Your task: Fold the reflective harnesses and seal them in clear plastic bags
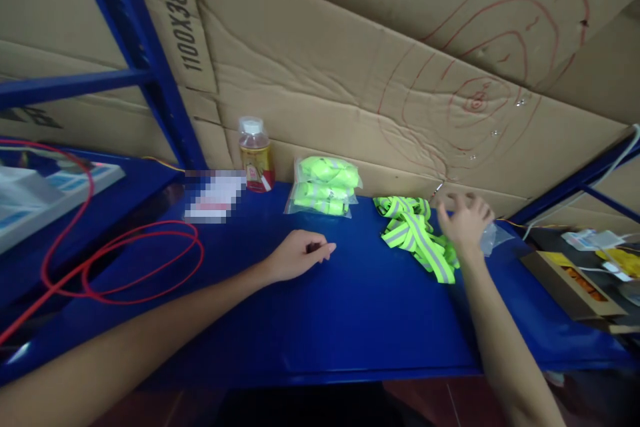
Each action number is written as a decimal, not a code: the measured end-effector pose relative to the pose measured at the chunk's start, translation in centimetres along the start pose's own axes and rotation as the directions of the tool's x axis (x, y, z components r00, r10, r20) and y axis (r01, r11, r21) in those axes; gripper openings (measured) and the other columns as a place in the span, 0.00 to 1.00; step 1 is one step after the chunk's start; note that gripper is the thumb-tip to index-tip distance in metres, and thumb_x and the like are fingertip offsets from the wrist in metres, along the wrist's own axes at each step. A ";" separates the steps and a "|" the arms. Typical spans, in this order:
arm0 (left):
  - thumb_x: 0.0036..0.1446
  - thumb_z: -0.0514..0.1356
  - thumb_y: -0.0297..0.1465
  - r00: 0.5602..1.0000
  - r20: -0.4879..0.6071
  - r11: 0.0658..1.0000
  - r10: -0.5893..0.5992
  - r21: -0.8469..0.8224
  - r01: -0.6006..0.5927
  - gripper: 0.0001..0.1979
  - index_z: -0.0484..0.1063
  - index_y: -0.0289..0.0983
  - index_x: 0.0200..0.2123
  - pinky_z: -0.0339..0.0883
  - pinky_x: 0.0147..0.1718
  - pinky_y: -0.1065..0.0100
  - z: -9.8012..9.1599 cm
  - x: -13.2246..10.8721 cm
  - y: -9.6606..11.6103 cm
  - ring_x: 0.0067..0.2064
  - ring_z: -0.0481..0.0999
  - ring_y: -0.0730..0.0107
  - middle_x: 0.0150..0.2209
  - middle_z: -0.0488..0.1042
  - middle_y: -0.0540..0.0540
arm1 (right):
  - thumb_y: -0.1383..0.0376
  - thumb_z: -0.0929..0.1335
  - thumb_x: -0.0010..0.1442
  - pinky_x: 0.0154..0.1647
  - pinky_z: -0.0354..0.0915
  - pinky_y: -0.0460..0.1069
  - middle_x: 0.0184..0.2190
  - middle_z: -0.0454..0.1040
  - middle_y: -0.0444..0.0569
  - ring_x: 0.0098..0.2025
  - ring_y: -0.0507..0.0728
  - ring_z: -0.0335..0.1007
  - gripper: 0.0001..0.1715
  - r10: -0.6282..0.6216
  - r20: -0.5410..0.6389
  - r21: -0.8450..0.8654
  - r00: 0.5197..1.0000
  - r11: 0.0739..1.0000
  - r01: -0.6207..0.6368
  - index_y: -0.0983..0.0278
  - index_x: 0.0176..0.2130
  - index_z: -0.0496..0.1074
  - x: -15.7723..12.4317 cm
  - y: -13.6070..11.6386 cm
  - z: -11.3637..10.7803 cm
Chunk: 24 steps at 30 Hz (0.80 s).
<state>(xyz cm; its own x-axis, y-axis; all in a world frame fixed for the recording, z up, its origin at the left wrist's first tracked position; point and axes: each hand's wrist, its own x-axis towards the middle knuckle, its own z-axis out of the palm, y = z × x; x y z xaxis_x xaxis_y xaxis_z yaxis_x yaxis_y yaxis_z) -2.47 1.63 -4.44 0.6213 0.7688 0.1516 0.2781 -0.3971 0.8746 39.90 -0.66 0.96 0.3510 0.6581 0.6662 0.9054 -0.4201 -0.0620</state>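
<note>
My left hand rests at the middle of the blue table with its fingers curled in and the thumb laid along them; nothing shows in it. To its right lies a loose heap of neon-yellow reflective straps with grey stripes. My right hand is just past the heap's right side, slightly blurred, fingers spread and bent, with no object visible in it. Clear plastic bags lie beside and partly behind that hand. Several clear bags of folded neon-yellow straps are stacked at the back, beyond my left hand.
A plastic bottle with amber and red contents stands against the cardboard wall. Left of it is a blurred-out paper. Red tubing loops over the left side. An open cardboard box sits at the right; blue frame posts rise behind.
</note>
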 end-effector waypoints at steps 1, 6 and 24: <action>0.70 0.60 0.47 1.000 -0.001 1.000 -0.002 0.007 0.002 0.25 0.79 0.35 0.28 0.59 0.29 0.71 0.0 0.0 0.0 0.26 0.72 0.72 0.26 0.79 0.47 | 0.45 0.62 0.72 0.65 0.56 0.77 0.68 0.65 0.70 0.70 0.79 0.57 0.34 0.125 0.039 -0.041 0.991 0.991 -0.123 0.64 0.62 0.77 0.3 1.9 0.2; 0.70 0.60 0.49 0.999 -0.001 0.999 -0.040 0.024 0.040 0.26 0.79 0.35 0.28 0.60 0.29 0.71 0.2 0.0 0.2 0.27 0.72 0.73 0.25 0.78 0.49 | 0.33 0.73 0.56 0.62 0.62 0.76 0.73 0.59 0.74 0.69 0.84 0.62 0.55 0.438 0.465 -0.191 0.769 0.898 -0.396 0.61 0.70 0.70 0.8 7.7 1.5; 0.57 0.72 0.48 0.997 -0.074 0.994 -0.031 -0.105 0.023 0.34 0.73 0.40 0.62 0.62 0.29 0.72 0.2 -0.1 0.8 0.45 0.78 0.61 0.52 0.81 0.41 | 0.40 0.65 0.72 0.43 0.77 0.60 0.39 0.83 0.55 0.41 0.66 0.82 0.31 -0.346 0.265 0.943 0.900 0.288 -0.167 0.58 0.41 0.85 -7.2 -9.5 -5.4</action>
<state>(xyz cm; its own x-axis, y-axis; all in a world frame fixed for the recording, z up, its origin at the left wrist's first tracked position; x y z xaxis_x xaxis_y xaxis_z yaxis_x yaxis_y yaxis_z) -2.17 1.16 -3.86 0.5566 0.8157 0.1578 0.2143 -0.3244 0.9213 27.49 -4.75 0.75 0.0656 0.9034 0.4237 0.4271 0.3583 -0.8302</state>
